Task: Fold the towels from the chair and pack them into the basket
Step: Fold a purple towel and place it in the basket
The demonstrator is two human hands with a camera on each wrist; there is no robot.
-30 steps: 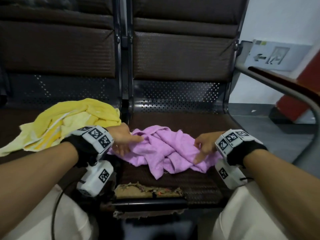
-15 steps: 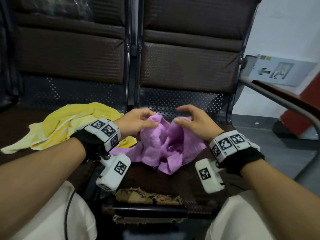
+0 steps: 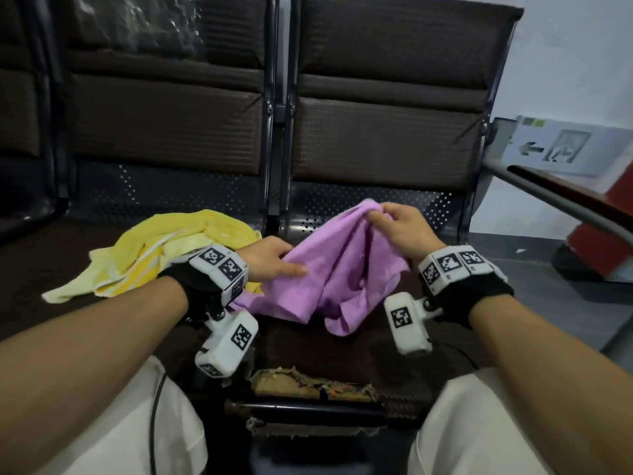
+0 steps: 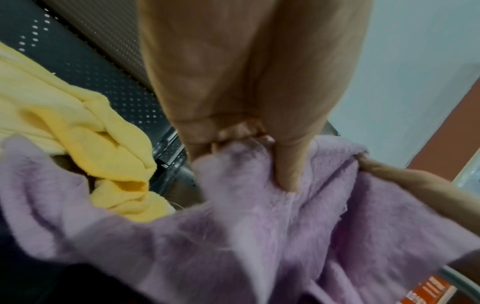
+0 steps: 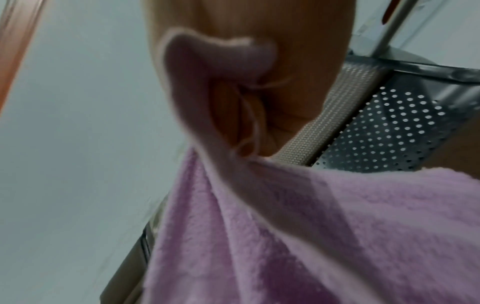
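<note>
A purple towel (image 3: 339, 269) hangs crumpled above the right chair seat (image 3: 342, 347). My right hand (image 3: 394, 224) pinches its top edge and holds it raised; the right wrist view shows the purple towel (image 5: 285, 226) caught between thumb and fingers. Lower and to the left, my left hand (image 3: 274, 258) grips the cloth, and the left wrist view shows its thumb pressed into the purple towel (image 4: 298, 216). A yellow towel (image 3: 164, 255) lies rumpled on the left seat, also seen as the yellow towel (image 4: 85, 131) beside my left hand. No basket is in view.
Two brown padded chair backs (image 3: 383, 132) stand behind the seats. The front edge of the right seat is torn (image 3: 308, 385). A metal armrest (image 3: 565, 197) runs along the right, with a grey arrow sign (image 3: 561, 149) and the floor beyond it.
Both hands took hold of the purple towel and lifted it off the seat. Since half a second ago the right hand rose to the right and the left hand dropped lower, spreading the cloth.
</note>
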